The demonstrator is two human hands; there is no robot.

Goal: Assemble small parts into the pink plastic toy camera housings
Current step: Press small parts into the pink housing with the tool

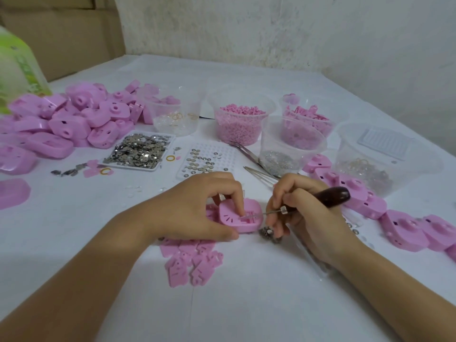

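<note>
A pink camera housing (237, 219) lies on the white table in front of me, its slotted side up. My left hand (197, 208) grips it, thumb at its near edge and fingertips curled over the top into its recess. My right hand (301, 208) holds a dark wooden-handled awl (330, 197), whose thin metal tip points left into the housing's opening. A small clump of metal parts (267, 232) lies just right of the housing, under my right fingers. Flat pink plates (195, 260) are strewn just in front of it.
A heap of pink housings (74, 119) fills the left, more housings (394, 225) line the right. Clear tubs hold pink pellets (238, 124), pink clips (306, 119) and metal bits (281, 156). A tray of silver contacts (138, 151), a white tray with button cells (199, 162) and tweezers (246, 151) lie behind my hands.
</note>
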